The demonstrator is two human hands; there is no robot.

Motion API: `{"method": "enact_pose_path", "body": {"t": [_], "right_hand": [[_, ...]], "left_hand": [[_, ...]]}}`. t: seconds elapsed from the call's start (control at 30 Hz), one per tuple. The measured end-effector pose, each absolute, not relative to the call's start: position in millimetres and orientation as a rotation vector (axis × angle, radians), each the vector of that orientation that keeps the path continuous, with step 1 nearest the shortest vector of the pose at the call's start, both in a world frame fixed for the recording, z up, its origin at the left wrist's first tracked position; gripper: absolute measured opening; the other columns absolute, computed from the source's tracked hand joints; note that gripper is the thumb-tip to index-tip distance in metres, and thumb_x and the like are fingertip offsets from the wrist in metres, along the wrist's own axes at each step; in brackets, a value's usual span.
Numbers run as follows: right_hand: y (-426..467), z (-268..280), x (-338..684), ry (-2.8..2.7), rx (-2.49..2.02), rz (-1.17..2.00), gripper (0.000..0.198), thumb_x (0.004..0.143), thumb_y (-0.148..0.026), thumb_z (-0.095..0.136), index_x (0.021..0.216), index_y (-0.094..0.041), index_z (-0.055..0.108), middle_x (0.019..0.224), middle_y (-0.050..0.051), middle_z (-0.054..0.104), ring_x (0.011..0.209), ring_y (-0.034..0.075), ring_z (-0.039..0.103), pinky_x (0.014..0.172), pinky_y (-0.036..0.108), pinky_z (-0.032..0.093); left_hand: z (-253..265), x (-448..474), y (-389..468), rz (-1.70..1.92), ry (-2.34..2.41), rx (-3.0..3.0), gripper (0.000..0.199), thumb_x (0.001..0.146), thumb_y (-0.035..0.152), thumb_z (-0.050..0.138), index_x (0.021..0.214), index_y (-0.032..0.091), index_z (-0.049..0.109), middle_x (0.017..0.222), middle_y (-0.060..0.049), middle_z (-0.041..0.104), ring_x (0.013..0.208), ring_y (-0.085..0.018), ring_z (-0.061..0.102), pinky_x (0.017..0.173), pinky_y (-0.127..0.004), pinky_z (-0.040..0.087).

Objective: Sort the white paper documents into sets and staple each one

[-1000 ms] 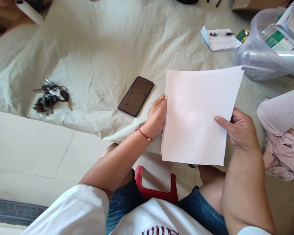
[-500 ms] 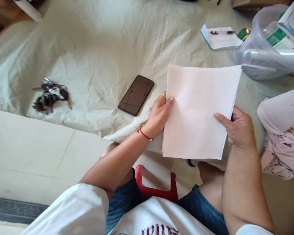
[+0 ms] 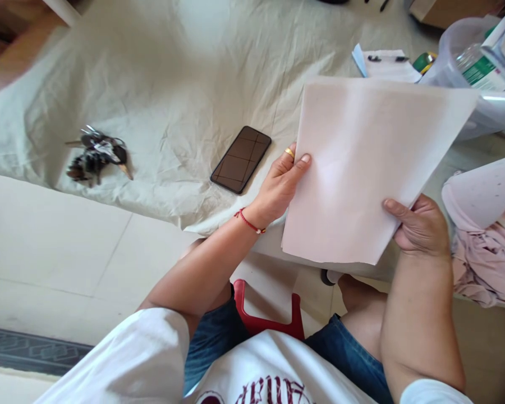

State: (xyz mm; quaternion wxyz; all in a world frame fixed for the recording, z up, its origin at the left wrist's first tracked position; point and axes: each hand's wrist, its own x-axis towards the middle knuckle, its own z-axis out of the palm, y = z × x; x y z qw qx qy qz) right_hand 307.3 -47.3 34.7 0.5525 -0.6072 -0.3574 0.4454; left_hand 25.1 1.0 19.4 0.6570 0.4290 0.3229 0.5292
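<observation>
A small stack of blank white paper sheets (image 3: 353, 168) is held up over the table's near edge, its far edge tilted up. My left hand (image 3: 280, 182), with a ring and a red string bracelet, is closed on the stack's left edge, thumb on top. My right hand (image 3: 423, 224) grips the lower right edge, its thumb also on the upper face. The fingers beneath the paper are hidden. Just left of my left hand a dark smartphone (image 3: 240, 159) lies on the pale cloth.
A bunch of keys (image 3: 99, 156) lies on the cloth-covered table (image 3: 168, 101) at left. Behind the paper are a notepad (image 3: 389, 64) and a clear plastic bin (image 3: 450, 47) with a bottle and papers. Pink fabric (image 3: 483, 264) lies at right. A red stool (image 3: 269, 325) stands below.
The paper stack has risen toward me, its far right corner swinging up and right so that it now covers part of the notepad and bin. Both hands keep their hold.
</observation>
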Motion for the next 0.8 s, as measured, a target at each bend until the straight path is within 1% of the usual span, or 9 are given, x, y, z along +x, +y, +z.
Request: {"method": "enact_pose_path", "body": {"t": [0.1, 0.17, 0.23, 0.37, 0.47, 0.53, 0.67, 0.73, 0.8], "right_hand": [[-43.5, 35.0, 298.9, -0.825, -1.363, 0.886, 0.051, 0.047, -0.035, 0.114, 0.089, -0.022, 0.088, 0.104, 0.006, 0.089, 0.094, 0.022, 0.081, 0.095, 0.042, 0.071], [-38.8, 36.2, 293.9, -0.81, -1.256, 0.773, 0.049, 0.049, -0.03, 0.113, 0.092, -0.024, 0.089, 0.101, 0.002, 0.088, 0.097, 0.02, 0.081, 0.1, 0.041, 0.07], [-35.1, 38.7, 291.1, -0.81, -1.129, 0.706, 0.053, 0.051, -0.026, 0.111, 0.101, -0.027, 0.091, 0.105, -0.001, 0.088, 0.107, 0.019, 0.082, 0.113, 0.04, 0.067], [-34.7, 44.6, 292.0, -0.879, -0.999, 0.607, 0.05, 0.056, -0.031, 0.109, 0.103, -0.03, 0.091, 0.113, -0.001, 0.088, 0.125, 0.025, 0.081, 0.129, 0.05, 0.059], [-38.3, 46.4, 297.1, -0.946, -0.996, 0.562, 0.04, 0.06, -0.045, 0.108, 0.09, -0.03, 0.087, 0.115, 0.002, 0.087, 0.13, 0.033, 0.079, 0.127, 0.063, 0.059], [-41.6, 45.6, 301.2, -1.0, -1.009, 0.589, 0.047, 0.053, -0.05, 0.109, 0.088, -0.03, 0.085, 0.116, 0.002, 0.086, 0.132, 0.034, 0.078, 0.127, 0.064, 0.059], [-54.0, 40.2, 306.3, -1.084, -1.2, 0.794, 0.056, 0.05, -0.039, 0.11, 0.098, -0.03, 0.083, 0.12, 0.003, 0.086, 0.135, 0.031, 0.076, 0.125, 0.054, 0.059], [-61.9, 35.5, 307.4, -1.056, -1.308, 0.863, 0.058, 0.053, -0.031, 0.109, 0.103, -0.028, 0.082, 0.118, 0.006, 0.085, 0.134, 0.031, 0.076, 0.124, 0.051, 0.06], [-68.6, 30.2, 308.8, -1.009, -1.369, 0.873, 0.058, 0.053, -0.034, 0.111, 0.103, -0.028, 0.081, 0.113, 0.005, 0.085, 0.132, 0.031, 0.077, 0.124, 0.052, 0.06]], "left_hand": [[22.8, 22.0, 0.9, 1.178, 0.692, 1.013, 0.061, 0.098, 0.075, 0.08, 0.139, 0.031, 0.069, 0.141, -0.006, 0.08, 0.149, -0.037, 0.071, 0.116, -0.052, 0.064], [24.7, 20.1, 0.2, 1.102, 0.64, 1.058, 0.067, 0.09, 0.071, 0.091, 0.136, 0.028, 0.069, 0.136, -0.007, 0.081, 0.137, -0.035, 0.076, 0.109, -0.048, 0.066], [26.5, 18.7, -1.2, 1.003, 0.627, 1.115, 0.065, 0.085, 0.069, 0.096, 0.126, 0.024, 0.073, 0.121, -0.007, 0.083, 0.118, -0.031, 0.081, 0.097, -0.043, 0.068], [34.2, 15.8, -3.6, 1.012, 0.645, 1.31, 0.053, 0.094, 0.072, 0.086, 0.096, 0.02, 0.074, 0.095, -0.004, 0.078, 0.092, -0.022, 0.075, 0.085, -0.036, 0.063], [40.5, 10.0, -2.4, 1.083, 0.653, 1.453, 0.051, 0.098, 0.071, 0.082, 0.089, 0.021, 0.073, 0.092, -0.003, 0.076, 0.09, -0.021, 0.072, 0.085, -0.036, 0.06], [40.3, 5.0, 0.1, 1.052, 0.669, 1.54, 0.05, 0.094, 0.069, 0.086, 0.089, 0.021, 0.074, 0.091, -0.004, 0.076, 0.088, -0.021, 0.071, 0.083, -0.036, 0.059], [31.7, -2.6, 3.1, 0.862, 0.757, 1.646, 0.047, 0.092, 0.066, 0.088, 0.087, 0.021, 0.076, 0.089, -0.006, 0.077, 0.087, -0.025, 0.073, 0.086, -0.04, 0.062], [29.7, -4.2, 1.5, 0.818, 0.796, 1.624, 0.046, 0.093, 0.066, 0.085, 0.085, 0.022, 0.078, 0.09, -0.008, 0.079, 0.093, -0.03, 0.076, 0.093, -0.045, 0.064], [30.8, -4.9, -1.0, 0.856, 0.8, 1.613, 0.043, 0.092, 0.063, 0.087, 0.085, 0.022, 0.079, 0.093, -0.009, 0.08, 0.103, -0.034, 0.078, 0.103, -0.05, 0.064]]}}
